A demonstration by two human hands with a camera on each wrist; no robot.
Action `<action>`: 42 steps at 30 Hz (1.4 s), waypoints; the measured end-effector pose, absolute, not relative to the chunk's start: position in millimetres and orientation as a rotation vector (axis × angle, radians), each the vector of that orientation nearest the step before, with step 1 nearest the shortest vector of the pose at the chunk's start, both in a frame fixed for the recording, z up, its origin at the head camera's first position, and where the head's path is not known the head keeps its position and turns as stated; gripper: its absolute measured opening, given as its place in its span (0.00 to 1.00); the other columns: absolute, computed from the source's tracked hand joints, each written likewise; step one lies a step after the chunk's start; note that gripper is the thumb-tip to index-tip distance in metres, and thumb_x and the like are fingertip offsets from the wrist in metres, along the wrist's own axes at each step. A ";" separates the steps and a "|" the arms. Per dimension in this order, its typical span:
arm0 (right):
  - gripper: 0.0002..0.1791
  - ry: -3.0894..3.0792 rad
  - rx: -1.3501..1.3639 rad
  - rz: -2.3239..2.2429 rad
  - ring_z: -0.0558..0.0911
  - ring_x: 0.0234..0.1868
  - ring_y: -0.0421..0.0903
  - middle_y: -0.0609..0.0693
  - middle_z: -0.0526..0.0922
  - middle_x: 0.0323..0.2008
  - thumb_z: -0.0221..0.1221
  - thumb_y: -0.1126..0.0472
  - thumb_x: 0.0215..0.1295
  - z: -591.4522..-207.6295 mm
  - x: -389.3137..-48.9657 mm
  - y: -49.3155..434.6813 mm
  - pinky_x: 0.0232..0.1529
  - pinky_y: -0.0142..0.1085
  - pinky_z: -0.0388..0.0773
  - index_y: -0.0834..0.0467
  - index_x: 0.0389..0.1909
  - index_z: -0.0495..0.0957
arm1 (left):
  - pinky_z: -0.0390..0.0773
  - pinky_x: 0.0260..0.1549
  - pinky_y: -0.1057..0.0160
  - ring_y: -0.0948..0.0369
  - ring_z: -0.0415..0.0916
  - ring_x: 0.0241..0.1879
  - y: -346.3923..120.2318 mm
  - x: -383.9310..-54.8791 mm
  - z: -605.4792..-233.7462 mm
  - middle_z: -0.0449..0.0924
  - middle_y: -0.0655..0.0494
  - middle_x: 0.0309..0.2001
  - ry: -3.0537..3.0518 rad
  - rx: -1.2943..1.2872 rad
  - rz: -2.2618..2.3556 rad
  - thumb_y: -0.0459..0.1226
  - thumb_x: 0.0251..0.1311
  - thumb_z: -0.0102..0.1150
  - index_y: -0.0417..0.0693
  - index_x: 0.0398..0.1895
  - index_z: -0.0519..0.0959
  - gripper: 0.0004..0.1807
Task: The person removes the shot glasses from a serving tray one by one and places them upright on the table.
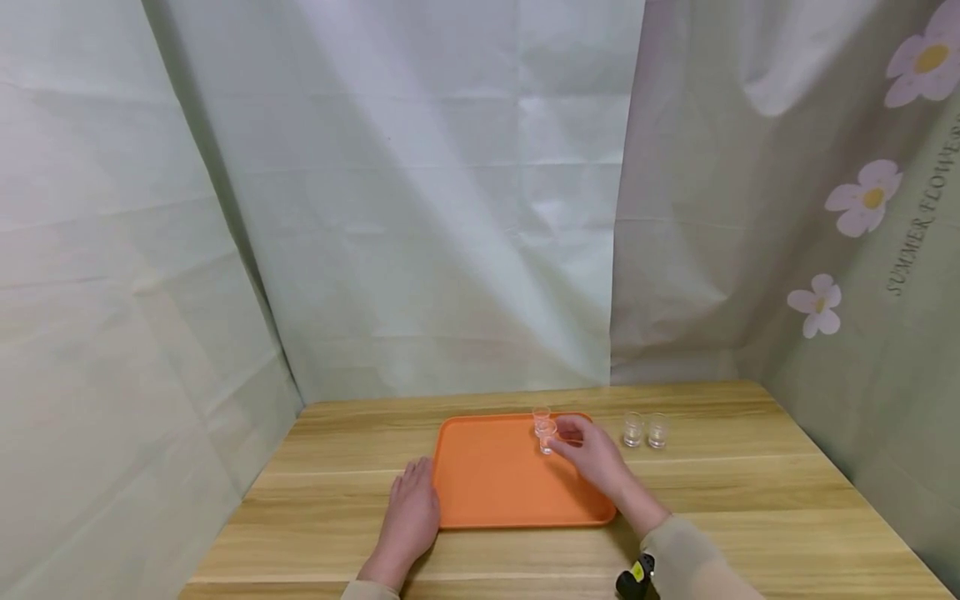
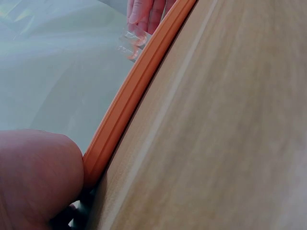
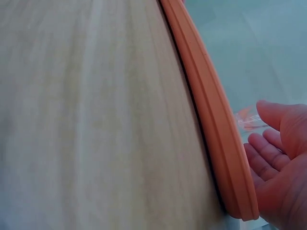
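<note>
An orange tray (image 1: 517, 492) lies on the wooden table, its raised rim (image 2: 127, 91) seen from the side in the left wrist view. My left hand (image 1: 412, 512) rests along the tray's left edge, fingers extended forward. Over the tray's back right part, my right hand (image 1: 594, 458) pinches a small clear shot glass (image 1: 547, 438) between thumb and fingertips. Just behind it a second shot glass (image 1: 541, 416) stands on the tray, partly overlapped by the first. The right wrist view shows the thumb (image 3: 273, 112) and curved fingers around a clear glass (image 3: 248, 120).
Two more clear glasses, a left one (image 1: 633, 430) and a right one (image 1: 657, 431), stand side by side on the table (image 1: 750, 517) right of the tray. Pale curtains (image 1: 450, 208) enclose the table at the back and sides. A black wrist device (image 1: 634, 578) is by the right sleeve.
</note>
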State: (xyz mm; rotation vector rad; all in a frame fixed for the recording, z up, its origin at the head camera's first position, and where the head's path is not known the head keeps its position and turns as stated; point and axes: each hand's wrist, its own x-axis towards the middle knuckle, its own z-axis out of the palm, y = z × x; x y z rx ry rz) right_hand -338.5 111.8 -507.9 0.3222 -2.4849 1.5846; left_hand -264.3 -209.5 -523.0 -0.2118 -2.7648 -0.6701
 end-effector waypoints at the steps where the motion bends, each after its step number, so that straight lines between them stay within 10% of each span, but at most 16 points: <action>1: 0.22 -2.490 0.328 1.578 0.88 0.58 0.59 0.56 0.89 0.55 0.75 0.62 0.71 -508.3 -339.0 111.5 0.63 0.55 0.85 0.66 0.62 0.84 | 0.61 0.77 0.28 0.28 0.65 0.77 -209.5 -264.3 -523.1 0.72 0.24 0.73 -2.761 -0.213 -0.668 0.27 0.78 0.51 0.21 0.75 0.69 0.27; 42: 0.12 -2.600 0.290 1.536 0.85 0.45 0.46 0.46 0.87 0.42 0.76 0.59 0.71 -508.5 -350.5 105.0 0.46 0.40 0.83 0.58 0.48 0.86 | 0.61 0.76 0.28 0.28 0.65 0.76 -211.5 -264.1 -523.1 0.72 0.23 0.73 -2.768 -0.235 -0.660 0.27 0.78 0.52 0.20 0.75 0.69 0.26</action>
